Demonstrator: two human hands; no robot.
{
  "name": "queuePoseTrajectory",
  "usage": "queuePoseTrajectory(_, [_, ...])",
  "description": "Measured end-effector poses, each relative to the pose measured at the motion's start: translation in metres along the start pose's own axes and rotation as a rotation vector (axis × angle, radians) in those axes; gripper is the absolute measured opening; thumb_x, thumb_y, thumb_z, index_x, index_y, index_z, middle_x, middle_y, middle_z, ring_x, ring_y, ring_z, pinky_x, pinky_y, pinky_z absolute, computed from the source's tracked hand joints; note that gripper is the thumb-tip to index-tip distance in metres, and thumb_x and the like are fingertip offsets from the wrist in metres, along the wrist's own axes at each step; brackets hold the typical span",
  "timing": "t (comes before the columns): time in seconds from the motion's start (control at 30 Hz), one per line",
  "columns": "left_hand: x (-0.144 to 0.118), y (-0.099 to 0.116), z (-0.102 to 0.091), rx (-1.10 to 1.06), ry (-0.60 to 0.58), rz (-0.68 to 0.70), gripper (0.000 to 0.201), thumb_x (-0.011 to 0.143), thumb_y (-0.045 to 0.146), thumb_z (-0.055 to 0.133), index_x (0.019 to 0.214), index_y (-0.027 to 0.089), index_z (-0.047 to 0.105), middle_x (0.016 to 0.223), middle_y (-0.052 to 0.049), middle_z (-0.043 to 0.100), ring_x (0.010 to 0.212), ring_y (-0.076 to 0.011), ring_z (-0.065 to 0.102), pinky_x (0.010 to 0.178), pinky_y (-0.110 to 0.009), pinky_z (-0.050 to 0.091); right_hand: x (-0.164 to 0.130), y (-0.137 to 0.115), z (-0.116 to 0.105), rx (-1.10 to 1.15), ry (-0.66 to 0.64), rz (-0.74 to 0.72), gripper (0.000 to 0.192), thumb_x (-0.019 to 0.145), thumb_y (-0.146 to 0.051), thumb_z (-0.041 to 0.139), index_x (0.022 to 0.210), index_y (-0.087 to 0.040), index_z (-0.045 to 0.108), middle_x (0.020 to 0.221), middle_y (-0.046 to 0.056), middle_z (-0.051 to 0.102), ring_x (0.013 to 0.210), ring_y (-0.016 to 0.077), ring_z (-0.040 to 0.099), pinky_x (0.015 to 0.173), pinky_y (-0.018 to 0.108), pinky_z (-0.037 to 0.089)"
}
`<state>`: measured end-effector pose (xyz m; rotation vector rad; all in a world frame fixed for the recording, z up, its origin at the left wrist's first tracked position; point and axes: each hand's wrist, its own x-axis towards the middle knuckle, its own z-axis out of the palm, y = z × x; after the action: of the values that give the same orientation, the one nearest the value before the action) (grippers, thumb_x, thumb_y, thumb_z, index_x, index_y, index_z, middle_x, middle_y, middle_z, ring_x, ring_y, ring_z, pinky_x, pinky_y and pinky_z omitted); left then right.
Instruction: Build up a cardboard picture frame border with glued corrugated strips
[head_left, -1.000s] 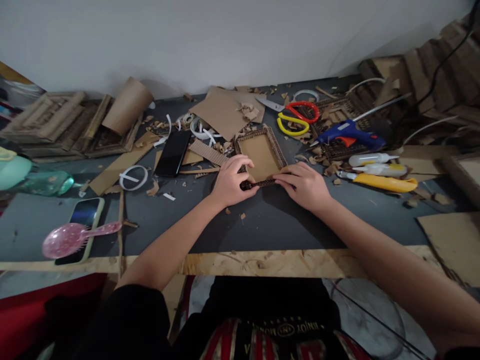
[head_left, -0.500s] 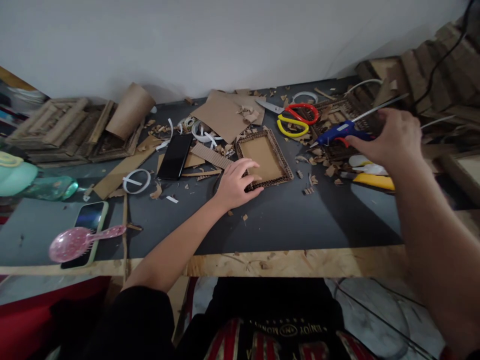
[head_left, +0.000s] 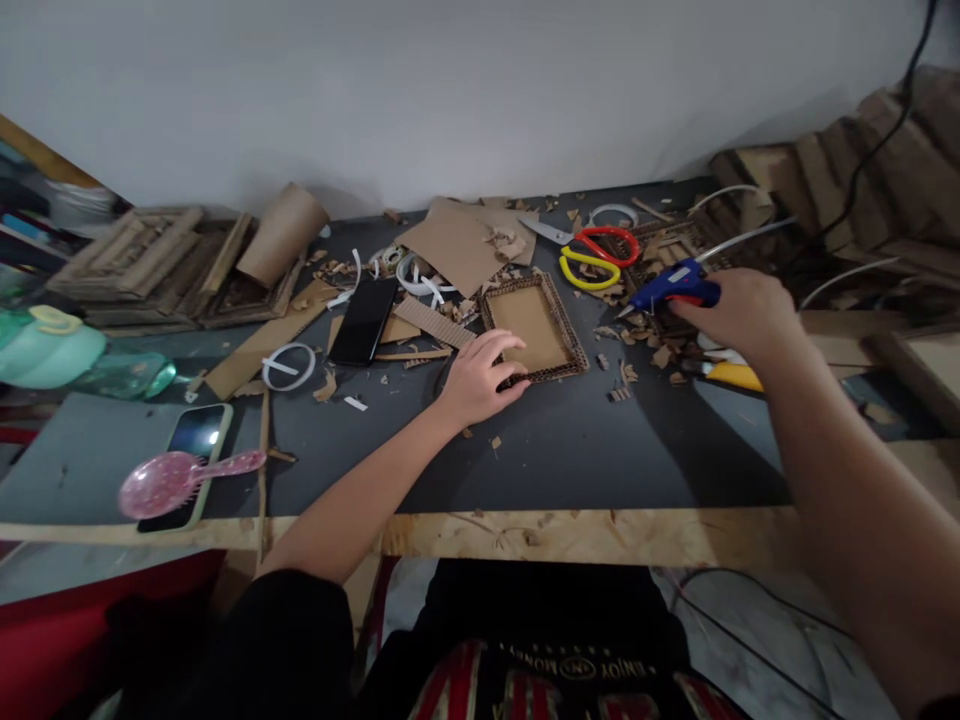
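A shallow cardboard frame [head_left: 568, 325] with corrugated walls and a flat brown bottom lies on the dark tabletop. My left hand [head_left: 484, 378] is curled over its near left corner, fingers over the wall and thumb along the near edge. To the right, my right hand [head_left: 750, 312] grips a blue glue gun [head_left: 670, 284] by its handle, partly hidden by the fingers. Its nozzle points left and down, and a clear glue stick [head_left: 746, 238] sticks out of its back. Beyond the frame lie scissors [head_left: 592, 255] with red and yellow handles.
A black phone [head_left: 364, 320], cardboard strips [head_left: 435, 322] and many scraps lie to the left. A pink hairbrush [head_left: 169, 484] rests on another phone [head_left: 196, 440]. Cardboard frames are stacked at left [head_left: 124, 265] and right [head_left: 847, 170]. A yellow-handled tool [head_left: 735, 376] lies under my right forearm.
My right hand has come left with the glue gun, its fingers wrapped closer round the handle. My left hand has stayed at the frame's corner. The view has shifted slightly.
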<state>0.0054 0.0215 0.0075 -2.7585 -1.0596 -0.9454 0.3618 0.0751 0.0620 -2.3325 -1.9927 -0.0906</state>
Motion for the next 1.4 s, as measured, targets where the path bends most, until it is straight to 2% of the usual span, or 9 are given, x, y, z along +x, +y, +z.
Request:
queuePoseTrajectory(0.13, [0.0, 0.001, -0.001, 0.005, -0.003, -0.011, 0.022, 0.096, 0.035, 0.062, 0.084, 0.019, 0.072, 0.117, -0.012, 0.067, 0.123, -0.0293, 0.061, 0.1, -0.048, 0.051, -0.012, -0.003, -0.01, 0.071, 0.188, 0.096, 0.054, 0.088, -0.049, 0.063, 0.12, -0.006, 0.064, 0.104, 0.025, 0.068, 0.088, 0.0272, 0.061, 0.073, 0.039, 0.037])
queuePoseTrajectory(0.2, [0.0, 0.001, 0.0, 0.014, -0.004, -0.013, 0.022, 0.096, 0.035, 0.062, 0.084, 0.019, 0.072, 0.117, -0.011, 0.067, 0.123, -0.0293, 0.06, 0.1, -0.048, 0.051, -0.023, -0.008, -0.01, 0.164, 0.26, 0.095, 0.054, 0.087, -0.049, 0.062, 0.123, -0.009, 0.058, 0.1, 0.021, 0.068, 0.086, 0.0261, 0.061, 0.076, 0.039, 0.04])
queuePoseTrajectory(0.37, [0.0, 0.0, 0.001, 0.025, 0.02, -0.047, 0.019, 0.096, 0.032, 0.063, 0.085, 0.019, 0.072, 0.117, -0.012, 0.067, 0.122, -0.0291, 0.06, 0.103, -0.05, 0.051, -0.047, -0.031, 0.012, 0.358, 0.311, -0.164, 0.038, 0.084, -0.047, 0.063, 0.107, -0.019, 0.053, 0.091, 0.014, 0.062, 0.082, 0.0269, 0.059, 0.075, 0.042, 0.046])
queuePoseTrajectory(0.5, [0.0, -0.001, 0.002, 0.001, -0.006, -0.077, 0.019, 0.096, 0.032, 0.063, 0.086, 0.018, 0.072, 0.119, -0.012, 0.066, 0.124, -0.0294, 0.059, 0.105, -0.051, 0.05, -0.058, -0.046, 0.038, 0.423, 0.354, -0.369, 0.038, 0.088, -0.044, 0.059, 0.116, -0.02, 0.053, 0.104, 0.017, 0.064, 0.101, 0.0337, 0.061, 0.084, 0.049, 0.05])
queuePoseTrajectory(0.6, [0.0, -0.002, 0.003, -0.013, -0.004, -0.073, 0.019, 0.096, 0.032, 0.062, 0.086, 0.017, 0.072, 0.12, -0.012, 0.065, 0.124, -0.03, 0.059, 0.106, -0.051, 0.048, -0.061, -0.047, 0.05, 0.407, 0.35, -0.441, 0.04, 0.089, -0.042, 0.059, 0.121, -0.019, 0.055, 0.114, 0.019, 0.065, 0.108, 0.0357, 0.062, 0.089, 0.052, 0.051])
queuePoseTrajectory(0.77, [-0.001, -0.002, 0.004, -0.01, -0.001, -0.051, 0.02, 0.096, 0.031, 0.062, 0.086, 0.017, 0.072, 0.119, -0.013, 0.066, 0.123, -0.0297, 0.059, 0.106, -0.051, 0.049, -0.06, -0.042, 0.056, 0.405, 0.376, -0.448, 0.049, 0.087, -0.037, 0.06, 0.131, -0.017, 0.055, 0.122, 0.019, 0.065, 0.114, 0.0378, 0.061, 0.096, 0.056, 0.05])
queuePoseTrajectory(0.93, [0.0, -0.002, 0.004, -0.001, 0.036, -0.027, 0.018, 0.096, 0.028, 0.063, 0.085, 0.016, 0.07, 0.117, -0.013, 0.066, 0.122, -0.0296, 0.06, 0.103, -0.05, 0.05, -0.062, -0.042, 0.053, 0.386, 0.373, -0.452, 0.049, 0.088, -0.036, 0.059, 0.135, -0.022, 0.055, 0.124, 0.017, 0.065, 0.114, 0.037, 0.062, 0.096, 0.057, 0.05])
queuePoseTrajectory(1.27, [0.001, -0.002, 0.004, 0.01, 0.033, -0.023, 0.021, 0.095, 0.029, 0.063, 0.08, 0.016, 0.068, 0.117, -0.013, 0.067, 0.12, -0.0297, 0.061, 0.102, -0.051, 0.051, -0.063, -0.044, 0.048, 0.304, 0.462, -0.483, 0.038, 0.088, -0.035, 0.058, 0.122, -0.018, 0.059, 0.117, 0.017, 0.069, 0.106, 0.0342, 0.065, 0.091, 0.053, 0.053])
queuePoseTrajectory(1.4, [0.001, -0.002, 0.004, 0.018, 0.031, -0.019, 0.019, 0.095, 0.028, 0.063, 0.081, 0.017, 0.068, 0.117, -0.013, 0.067, 0.12, -0.0295, 0.062, 0.102, -0.051, 0.052, -0.064, -0.042, 0.046, 0.299, 0.439, -0.474, 0.041, 0.09, -0.036, 0.057, 0.127, -0.018, 0.059, 0.12, 0.017, 0.068, 0.108, 0.0342, 0.064, 0.093, 0.054, 0.051])
